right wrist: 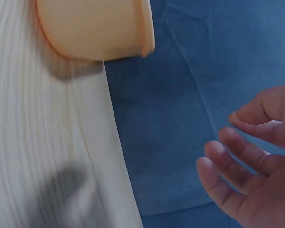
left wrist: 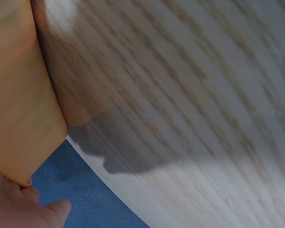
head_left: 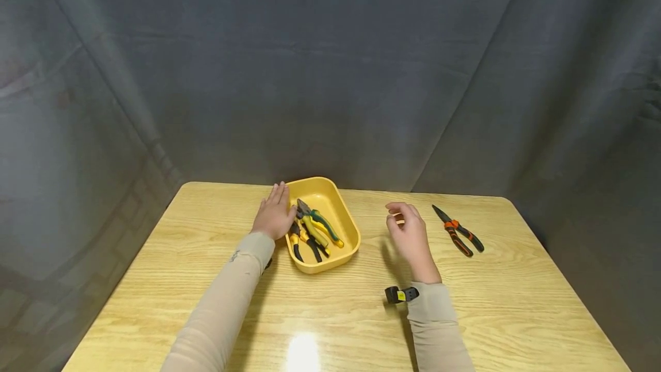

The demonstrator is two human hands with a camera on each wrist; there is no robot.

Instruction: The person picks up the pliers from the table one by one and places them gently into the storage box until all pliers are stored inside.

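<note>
Tray point(head_left: 346, 220) touching flat left hand point(head_left: 275, 214); right hand point(head_left: 410, 234) fingers loosely curled, beside orange pliers point(head_left: 458, 231)

Pliers' jaws point(head_left: 303, 209) partly under left hand point(head_left: 273, 216)

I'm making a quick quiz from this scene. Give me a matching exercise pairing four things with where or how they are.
Things:
1. left hand
2. right hand
3. orange-handled pliers
4. green-handled pliers

Places or states:
A. lying inside the yellow tray
B. resting flat at the tray's rim
C. alone on the table
D. raised, fingers loosely curled, holding nothing

Pairs: 1-B, 2-D, 3-C, 4-A
</note>
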